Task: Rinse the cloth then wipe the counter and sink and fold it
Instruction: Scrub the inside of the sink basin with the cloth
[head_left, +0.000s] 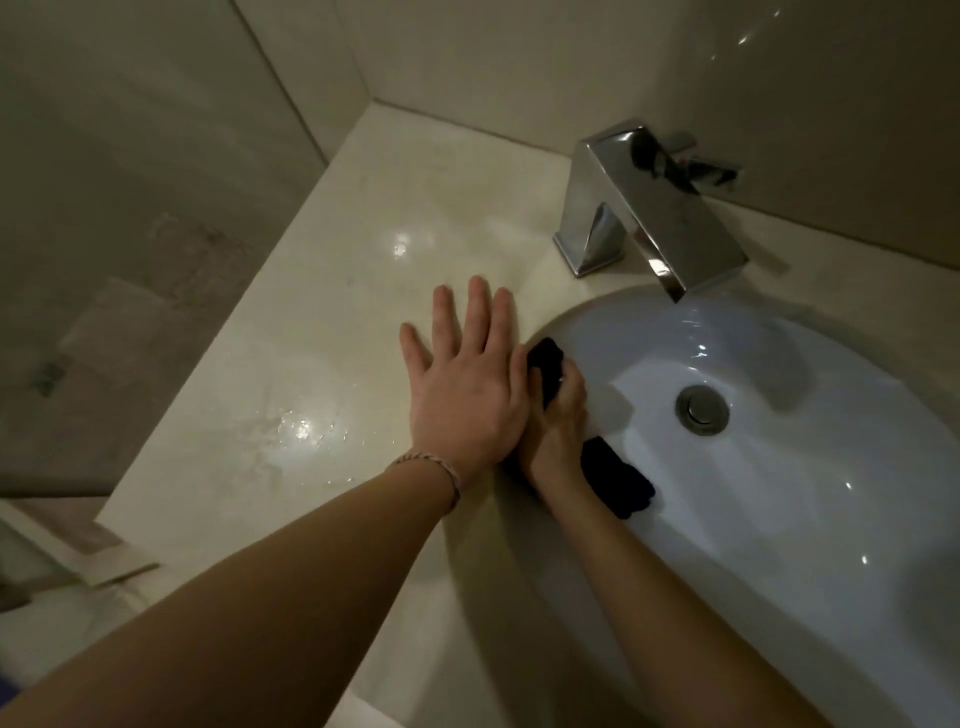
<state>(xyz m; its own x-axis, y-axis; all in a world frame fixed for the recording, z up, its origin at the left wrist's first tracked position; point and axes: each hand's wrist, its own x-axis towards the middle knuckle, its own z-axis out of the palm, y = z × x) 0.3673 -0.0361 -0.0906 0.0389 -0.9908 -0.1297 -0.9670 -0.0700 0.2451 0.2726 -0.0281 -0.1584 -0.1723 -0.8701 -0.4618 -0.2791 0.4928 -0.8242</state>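
Both forearms reach in from the bottom edge, left one wearing a braided bracelet at the wrist. Left hand lies flat on the wet, shiny tabletop, fingers straight and spread wide, holding nothing. Just right of it, touching its edge, the right hand has its fingers curled tight around a black cloth, bunched up at the white sink's left rim. One end pokes out past the fingertips, the other trails down into the basin. Drain plug sits further right, chrome square faucet beyond the fingers.
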